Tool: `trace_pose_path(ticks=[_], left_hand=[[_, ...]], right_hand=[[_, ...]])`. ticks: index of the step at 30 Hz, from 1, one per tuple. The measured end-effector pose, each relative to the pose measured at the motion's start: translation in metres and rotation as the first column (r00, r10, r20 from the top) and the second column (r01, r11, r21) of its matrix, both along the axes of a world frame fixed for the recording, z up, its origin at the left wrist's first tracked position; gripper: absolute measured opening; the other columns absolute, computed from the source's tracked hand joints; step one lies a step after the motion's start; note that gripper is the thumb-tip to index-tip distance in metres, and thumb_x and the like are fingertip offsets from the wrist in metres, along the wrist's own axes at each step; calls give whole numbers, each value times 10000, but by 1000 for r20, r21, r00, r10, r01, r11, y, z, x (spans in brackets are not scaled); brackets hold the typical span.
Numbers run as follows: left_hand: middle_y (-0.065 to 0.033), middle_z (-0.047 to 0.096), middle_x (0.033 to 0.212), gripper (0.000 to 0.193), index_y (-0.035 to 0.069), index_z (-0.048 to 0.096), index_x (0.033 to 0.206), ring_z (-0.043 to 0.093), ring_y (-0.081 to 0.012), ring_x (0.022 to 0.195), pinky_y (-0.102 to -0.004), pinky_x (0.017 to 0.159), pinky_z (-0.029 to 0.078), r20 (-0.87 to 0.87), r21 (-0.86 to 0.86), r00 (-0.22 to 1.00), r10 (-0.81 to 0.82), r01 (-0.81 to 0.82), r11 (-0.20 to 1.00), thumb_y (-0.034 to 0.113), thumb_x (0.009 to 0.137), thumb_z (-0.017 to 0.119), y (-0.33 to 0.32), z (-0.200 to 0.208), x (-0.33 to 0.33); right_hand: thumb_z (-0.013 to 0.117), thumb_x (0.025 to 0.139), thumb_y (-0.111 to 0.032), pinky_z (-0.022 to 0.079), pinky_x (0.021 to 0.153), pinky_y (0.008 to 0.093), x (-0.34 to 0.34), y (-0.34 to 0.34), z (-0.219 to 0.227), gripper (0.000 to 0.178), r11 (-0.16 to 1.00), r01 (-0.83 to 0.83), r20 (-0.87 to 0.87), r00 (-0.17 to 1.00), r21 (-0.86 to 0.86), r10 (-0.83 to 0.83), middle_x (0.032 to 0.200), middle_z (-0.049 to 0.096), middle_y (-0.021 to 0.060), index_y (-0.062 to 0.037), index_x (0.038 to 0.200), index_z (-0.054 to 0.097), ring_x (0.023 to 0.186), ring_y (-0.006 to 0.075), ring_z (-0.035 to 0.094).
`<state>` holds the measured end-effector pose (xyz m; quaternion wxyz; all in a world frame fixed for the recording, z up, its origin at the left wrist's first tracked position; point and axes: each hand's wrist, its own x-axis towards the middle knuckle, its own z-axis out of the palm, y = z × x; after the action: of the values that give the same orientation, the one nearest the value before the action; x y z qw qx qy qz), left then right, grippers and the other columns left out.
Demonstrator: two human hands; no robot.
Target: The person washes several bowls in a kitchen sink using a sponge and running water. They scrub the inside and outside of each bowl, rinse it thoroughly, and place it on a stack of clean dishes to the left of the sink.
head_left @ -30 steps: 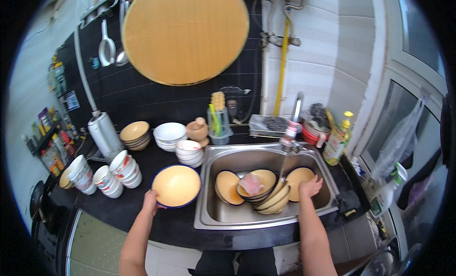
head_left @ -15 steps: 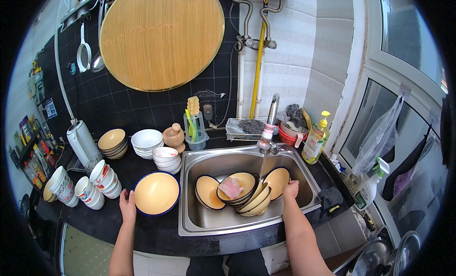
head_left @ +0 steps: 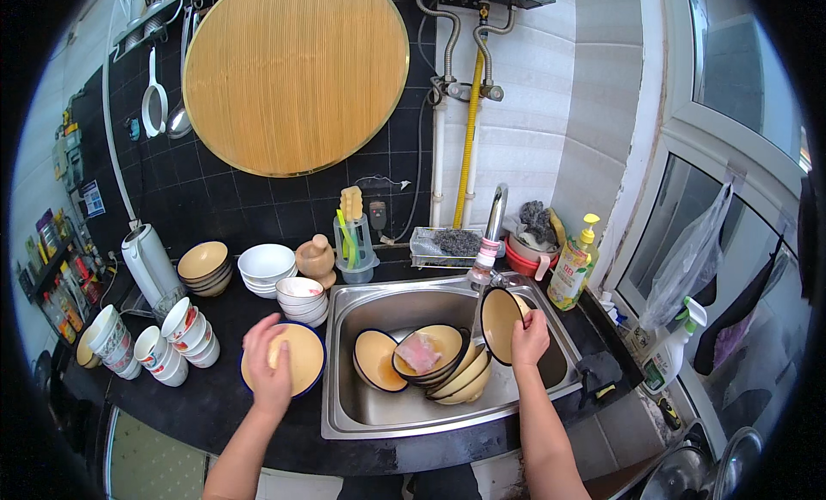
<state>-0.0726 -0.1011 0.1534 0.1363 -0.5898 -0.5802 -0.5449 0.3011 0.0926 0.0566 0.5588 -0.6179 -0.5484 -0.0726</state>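
Handling of bowls at the sink, as seen from beside the person. The right hand [head_left: 532,338] grasps a dark-rimmed cream bowl [head_left: 497,328] by its side, tilted and raised over the right part of the sink [head_left: 387,429], just below the tap [head_left: 487,254]. The left hand [head_left: 271,362], loosely spread and apparently grasping nothing, is over a blue-rimmed bowl [head_left: 306,361] on the desk [head_left: 194,407]; contact cannot be told. Within the sink lie a leaning bowl stack [head_left: 465,384], a pink cloth [head_left: 420,352] in its topmost bowl, and another bowl [head_left: 374,355] to the left. The step in hand appears to be rinsing or draining; the next move would call for a firm hold and a path clear of the tap.
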Motion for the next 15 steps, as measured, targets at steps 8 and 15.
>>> trace_pose_path(ticks=[8, 15], left_hand=[[-111, 597, 918, 177, 7, 598, 949, 563, -205, 848, -294, 775, 437, 372, -313, 801, -469, 584, 749, 47, 783, 553, 69, -46, 88], [-136, 523, 1117, 577, 47, 379, 1260, 561, -210, 903, -306, 794, 452, 839, -479, 526, -141, 836, 268, 354, 820, 591, 123, -123, 149]], right_hand=[[557, 637, -2, 395, 503, 373, 13, -32, 41, 141, 988, -145, 28, 989, 50, 143, 603, 446, 91, -53, 679, 433, 531, 284, 479], [525, 650, 48, 331, 488, 221, 18, -26, 41, 154, 922, -367, -388, 837, 125, 386, 612, 389, -9, -56, 685, 416, 531, 78, 393]])
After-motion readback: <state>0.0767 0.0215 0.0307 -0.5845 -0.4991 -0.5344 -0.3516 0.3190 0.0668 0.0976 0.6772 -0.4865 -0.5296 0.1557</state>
